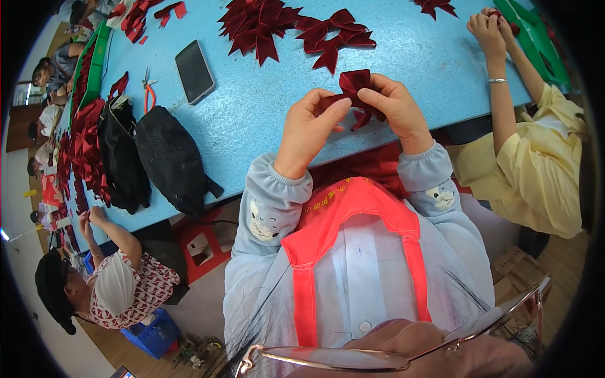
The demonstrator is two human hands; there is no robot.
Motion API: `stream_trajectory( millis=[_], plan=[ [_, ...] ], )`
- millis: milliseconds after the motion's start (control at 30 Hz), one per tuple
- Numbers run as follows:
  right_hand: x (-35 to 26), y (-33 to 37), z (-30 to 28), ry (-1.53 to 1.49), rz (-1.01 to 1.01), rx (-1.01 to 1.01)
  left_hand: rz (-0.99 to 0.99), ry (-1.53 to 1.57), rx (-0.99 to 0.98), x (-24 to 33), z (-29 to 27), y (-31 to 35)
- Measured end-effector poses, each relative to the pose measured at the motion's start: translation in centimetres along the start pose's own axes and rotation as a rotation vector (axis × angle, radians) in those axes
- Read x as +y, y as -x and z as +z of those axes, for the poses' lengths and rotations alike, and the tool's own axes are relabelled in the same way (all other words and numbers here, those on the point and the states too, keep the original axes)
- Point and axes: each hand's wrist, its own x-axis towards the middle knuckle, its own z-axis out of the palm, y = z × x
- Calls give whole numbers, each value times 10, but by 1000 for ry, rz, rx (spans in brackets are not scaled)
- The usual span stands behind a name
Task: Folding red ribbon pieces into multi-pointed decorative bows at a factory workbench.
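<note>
Just over the table's near edge, a dark red velvet ribbon bow (355, 80) is held between my two hands. My left hand (307, 131) pinches its left side, thumb and fingertips closed on the ribbon. On the other side, my right hand (401, 113) grips the bow with the thumb pressed on its front. Part of the ribbon hangs below my fingers, and the knot is partly hidden by them. Finished-looking red bows (331, 39) lie beyond my hands, beside a larger heap of bows (258, 24).
On the blue table (252, 120) to the left lie a phone (195, 72), orange-handled snips (149, 94) and black bags (171, 157). Red ribbon pieces and green trays (539, 41) line both sides. One co-worker (523, 145) sits right, another (120, 277) left.
</note>
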Motion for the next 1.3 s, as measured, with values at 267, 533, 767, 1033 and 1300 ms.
stream_trajectory(
  millis=[267, 533, 767, 1033, 1300],
  plan=[
    [14, -12, 8, -275, 47, 150, -10, 453, 113, -18, 5, -5],
    [17, -18, 11, -420, 43, 223, -36, 666, 59, -27, 5, -5],
    [1, -11, 16, -194, -29, 96, -66, 649, 101, -23, 3, -5],
    [2, -8, 14, 204, -156, 25, 376, -40, 277, -19, -7, -12],
    [-22, 3, 23, 388, -101, -149, 97, -106, -23, -7, -10, -13]
  ],
)
